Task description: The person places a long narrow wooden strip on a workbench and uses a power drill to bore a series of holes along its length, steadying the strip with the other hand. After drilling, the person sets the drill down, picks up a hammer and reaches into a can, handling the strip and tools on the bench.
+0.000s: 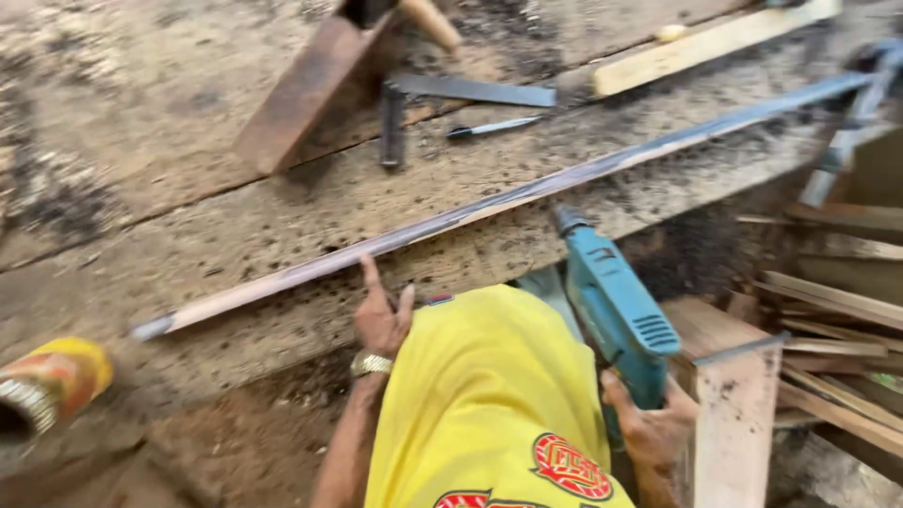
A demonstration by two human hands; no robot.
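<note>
A long thin wooden strip (508, 198) lies diagonally across a worn, stained workbench (188, 254). My left hand (381, 315), with a gold wristwatch, rests on the bench with its fingertips touching the strip's near edge. My right hand (654, 423) grips the handle of a teal electric drill (611, 301), whose chuck points up toward the strip. My yellow shirt (489, 404) fills the lower middle and hides part of both arms.
On the bench's far side lie a metal try square (451, 94), a thin blade tool (494, 125), a brown wooden block (301, 89) and a pale batten (705, 42). Scrap wood slats (828, 329) pile at right. A yellow-orange can (47, 386) sits lower left.
</note>
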